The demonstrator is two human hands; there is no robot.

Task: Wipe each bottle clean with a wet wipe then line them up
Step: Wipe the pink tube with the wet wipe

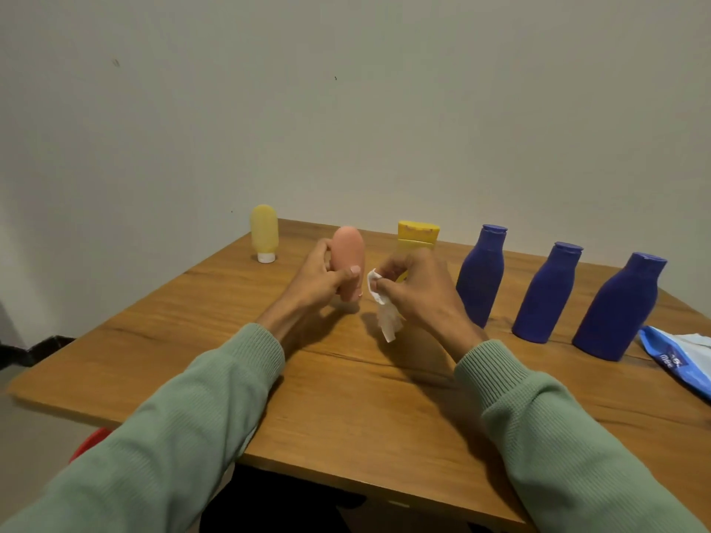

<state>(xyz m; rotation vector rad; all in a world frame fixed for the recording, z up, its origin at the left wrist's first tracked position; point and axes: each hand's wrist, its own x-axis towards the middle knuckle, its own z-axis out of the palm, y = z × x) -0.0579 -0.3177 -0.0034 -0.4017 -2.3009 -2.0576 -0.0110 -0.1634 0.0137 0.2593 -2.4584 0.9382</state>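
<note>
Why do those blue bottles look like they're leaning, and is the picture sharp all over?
Head view: the wide lens likely tilts the rightmost blue bottle outward near the edge; soft dim light, faint shadows on the table beneath the left hand gripping the pink bottle; the wet wipe in the right hand looks slightly blurred.

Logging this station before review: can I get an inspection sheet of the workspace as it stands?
Surface: wooden table, grain showing.
Job's things: pink bottle, wipe, pale yellow bottle upright far left, yellow bottle behind the right hand, three blue bottles in a row on the right.
Clutter: wipes pack at the right edge.
Hands: left hand grips the pink bottle; right hand pinches the wipe beside it.
Cables: nothing seen.
Surroundings: plain wall; red object below the table.
</note>
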